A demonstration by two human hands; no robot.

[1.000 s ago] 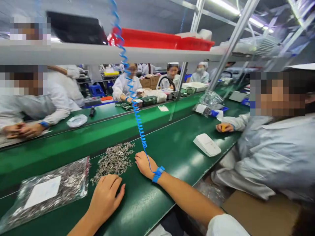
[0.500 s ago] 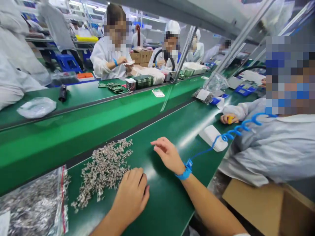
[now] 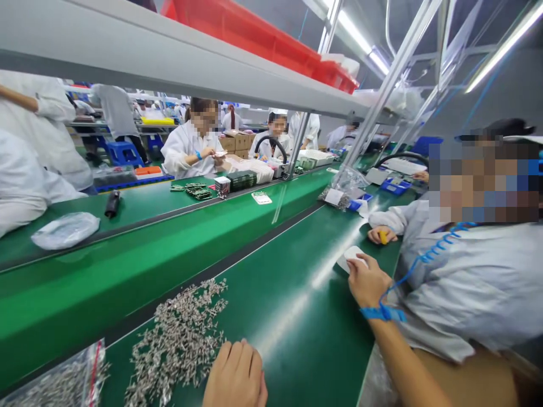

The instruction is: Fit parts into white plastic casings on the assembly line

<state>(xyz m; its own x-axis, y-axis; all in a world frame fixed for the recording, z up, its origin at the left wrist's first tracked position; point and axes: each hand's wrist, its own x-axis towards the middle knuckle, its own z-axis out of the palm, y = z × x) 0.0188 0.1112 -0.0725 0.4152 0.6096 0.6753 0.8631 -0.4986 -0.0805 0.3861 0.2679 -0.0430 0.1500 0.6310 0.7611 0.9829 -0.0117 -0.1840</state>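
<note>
Two hands on a green desk, one by a heap of metal parts, one on a white box.

At the bottom middle of the frame the left hand [image 3: 236, 376] lies flat on the desk [image 3: 297, 316], fingers together and holding nothing, just beside the lower right edge of the heap of small metal parts [image 3: 180, 339]. At centre right the right hand [image 3: 367, 278], with a blue wrist strap [image 3: 382, 312] and coiled blue cord [image 3: 428, 255], rests on the white box [image 3: 348, 254]; whether its fingers grip the box I cannot tell. A clear bag of parts [image 3: 63, 384] sits in the lower left corner. A co-worker in a white coat [image 3: 466, 282] sits close on the right. A red tray [image 3: 254, 34] stands on the shelf at the top.
</note>
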